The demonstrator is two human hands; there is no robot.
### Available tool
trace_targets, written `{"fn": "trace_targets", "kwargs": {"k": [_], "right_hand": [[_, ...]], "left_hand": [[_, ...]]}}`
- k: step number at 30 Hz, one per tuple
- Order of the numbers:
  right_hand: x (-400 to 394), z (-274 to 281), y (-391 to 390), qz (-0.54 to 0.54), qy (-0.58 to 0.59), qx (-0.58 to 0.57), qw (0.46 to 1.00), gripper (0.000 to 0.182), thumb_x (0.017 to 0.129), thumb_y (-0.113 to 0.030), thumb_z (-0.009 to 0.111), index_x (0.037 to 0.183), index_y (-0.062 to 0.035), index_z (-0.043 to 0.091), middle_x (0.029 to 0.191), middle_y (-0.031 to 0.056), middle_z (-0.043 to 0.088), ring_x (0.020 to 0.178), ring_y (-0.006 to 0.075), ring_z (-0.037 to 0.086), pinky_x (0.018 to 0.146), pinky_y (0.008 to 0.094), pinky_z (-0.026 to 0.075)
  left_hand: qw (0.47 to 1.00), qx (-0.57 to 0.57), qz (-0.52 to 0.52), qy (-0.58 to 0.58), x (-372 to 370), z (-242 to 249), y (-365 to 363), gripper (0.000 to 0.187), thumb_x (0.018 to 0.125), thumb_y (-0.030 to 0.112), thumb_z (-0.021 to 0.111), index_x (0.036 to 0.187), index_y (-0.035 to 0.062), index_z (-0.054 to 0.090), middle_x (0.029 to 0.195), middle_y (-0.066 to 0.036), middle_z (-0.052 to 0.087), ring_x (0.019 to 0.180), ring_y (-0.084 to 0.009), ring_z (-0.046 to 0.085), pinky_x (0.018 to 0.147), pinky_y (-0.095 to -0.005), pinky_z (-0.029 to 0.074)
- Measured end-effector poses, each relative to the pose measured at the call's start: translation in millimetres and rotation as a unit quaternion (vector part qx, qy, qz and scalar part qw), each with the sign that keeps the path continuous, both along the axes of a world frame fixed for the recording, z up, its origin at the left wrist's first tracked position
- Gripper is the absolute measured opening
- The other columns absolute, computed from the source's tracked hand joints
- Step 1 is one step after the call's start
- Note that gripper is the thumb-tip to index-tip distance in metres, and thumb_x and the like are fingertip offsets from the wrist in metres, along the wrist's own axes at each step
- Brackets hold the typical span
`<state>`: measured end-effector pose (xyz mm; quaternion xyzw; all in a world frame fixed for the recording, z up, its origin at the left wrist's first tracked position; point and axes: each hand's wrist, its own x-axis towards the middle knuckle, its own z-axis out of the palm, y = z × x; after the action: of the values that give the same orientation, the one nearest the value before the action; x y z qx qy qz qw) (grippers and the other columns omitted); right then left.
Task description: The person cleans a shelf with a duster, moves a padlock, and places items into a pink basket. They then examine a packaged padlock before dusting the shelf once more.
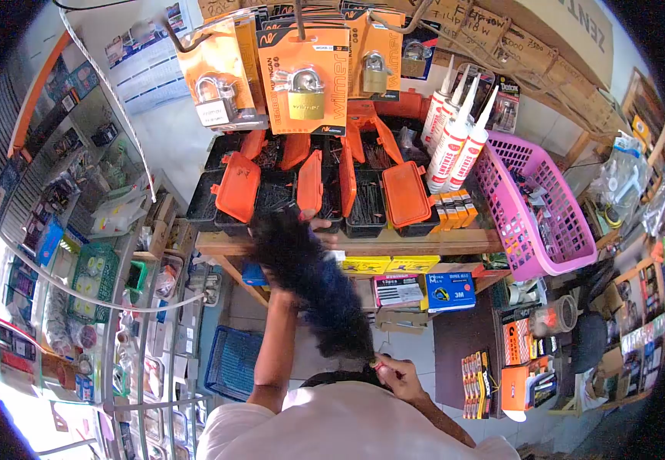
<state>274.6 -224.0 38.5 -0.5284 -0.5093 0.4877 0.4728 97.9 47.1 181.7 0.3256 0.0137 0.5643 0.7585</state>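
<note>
A dark, fluffy duster (321, 295) runs from the front edge of the wooden shelf (256, 244) down toward my body. My right hand (395, 376) is closed round its lower end, near my shirt. Most of my left hand (313, 222) is behind the duster; some of its fingers show by the shelf edge, near the black bins with orange lids (309, 180). What that hand holds, if anything, is hidden. The bins hold nails or screws.
Packaged padlocks (305, 92) hang above the bins. Sealant tubes (451, 146) stand at their right, beside a pink basket (562, 257). Boxes (451, 291) lie under the shelf. A blue basket (233, 360) is on the floor, and glass shelving (110, 307) stands at left.
</note>
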Motion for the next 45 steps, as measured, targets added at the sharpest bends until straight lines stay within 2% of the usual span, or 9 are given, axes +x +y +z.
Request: {"fn": "trace_targets", "kwargs": {"k": [9,11,13,19,21,24,33,37,45], "right_hand": [[3.0,1.8,4.2,-0.038,0.055,-0.006,0.998,0.032,0.097,-0.016,0.055,0.123,0.0015,0.059,0.071,-0.0020,0.055,0.061,0.0059,0.047,0.056,0.0234,0.041],[6.4,2.2,2.4,-0.016,0.032,-0.005,0.999,0.030,0.097,-0.016,0.056,0.121,0.0019,0.060,0.070,-0.0019,0.055,0.061,0.0061,0.047,0.056,0.0239,0.041],[6.8,5.1,3.6,0.004,0.010,-0.003,1.000,0.029,0.097,-0.017,0.056,0.119,0.0023,0.061,0.070,-0.0018,0.054,0.061,0.0062,0.046,0.056,0.0244,0.040],[11.3,5.3,4.1,0.014,0.003,-0.007,1.000,0.032,0.097,-0.021,0.057,0.118,0.0023,0.062,0.071,-0.0015,0.055,0.062,0.0069,0.048,0.057,0.0240,0.041],[8.9,2.5,2.8,-0.025,0.035,0.001,0.999,0.036,0.097,-0.021,0.057,0.125,0.0008,0.058,0.072,-0.0010,0.056,0.064,0.0067,0.049,0.058,0.0237,0.042],[10.9,7.8,2.8,0.009,0.037,-0.032,0.999,0.035,0.097,-0.020,0.057,0.126,0.0007,0.058,0.073,-0.0001,0.058,0.064,0.0069,0.050,0.059,0.0242,0.043],[5.5,4.8,5.7,-0.040,0.044,0.012,0.998,0.036,0.099,-0.021,0.053,0.128,-0.0014,0.057,0.063,-0.0018,0.050,0.050,0.0037,0.038,0.045,0.0209,0.029],[6.7,10.3,5.4,-0.011,0.062,-0.034,0.997,0.037,0.098,-0.022,0.053,0.130,-0.0018,0.056,0.063,-0.0019,0.050,0.049,0.0034,0.038,0.043,0.0204,0.028],[3.9,19.0,22.4,-0.049,0.155,-0.033,0.986,0.032,0.100,-0.029,0.050,0.110,-0.0002,0.061,0.062,-0.0018,0.047,0.050,0.0044,0.038,0.043,0.0201,0.027]], "left_hand": [[0.989,0.121,-0.078,-0.024,-3.2,-17.8,1.6,0.073,0.095,0.062,0.032,0.136,0.0028,0.043,0.127,-0.021,0.055,0.102,-0.0349,0.062,0.089,-0.0467,0.050],[0.968,-0.194,0.156,-0.024,4.4,0.6,-11.0,0.078,0.095,0.065,0.025,0.135,0.0009,0.042,0.125,-0.023,0.055,0.094,-0.0369,0.062,0.085,-0.0481,0.050],[0.985,0.087,-0.146,-0.008,-13.0,-27.6,22.7,0.073,0.095,0.063,0.030,0.134,0.0035,0.047,0.130,-0.019,0.054,0.109,-0.0312,0.059,0.093,-0.0454,0.049],[0.975,-0.121,0.182,0.047,1.7,-10.7,-4.8,0.078,0.094,0.064,0.031,0.135,-0.0011,0.043,0.128,-0.021,0.054,0.106,-0.0337,0.060,0.088,-0.0464,0.052],[0.987,0.076,-0.136,-0.049,-9.7,-18.0,8.0,0.080,0.092,0.065,0.033,0.139,0.0001,0.039,0.129,-0.023,0.053,0.110,-0.0363,0.058,0.094,-0.0471,0.049],[0.978,-0.163,0.125,0.020,7.3,1.6,-13.3,0.080,0.092,0.066,0.033,0.139,0.0015,0.039,0.128,-0.023,0.054,0.103,-0.0368,0.062,0.088,-0.0474,0.053],[0.993,0.069,-0.052,-0.075,-4.1,-30.5,-1.0,0.056,0.100,0.046,0.030,0.137,0.0076,0.045,0.134,-0.011,0.054,0.119,-0.0321,0.053,0.106,-0.0494,0.038],[0.988,-0.138,0.018,-0.065,-2.5,-5.7,-15.8,0.053,0.101,0.042,0.029,0.137,0.0064,0.046,0.135,-0.011,0.053,0.120,-0.0307,0.053,0.105,-0.0469,0.039],[0.965,-0.147,0.088,0.197,22.1,-11.8,-46.9,0.059,0.100,0.051,0.030,0.143,0.0113,0.038,0.137,-0.009,0.051,0.124,-0.0254,0.051,0.108,-0.0417,0.037]]}}
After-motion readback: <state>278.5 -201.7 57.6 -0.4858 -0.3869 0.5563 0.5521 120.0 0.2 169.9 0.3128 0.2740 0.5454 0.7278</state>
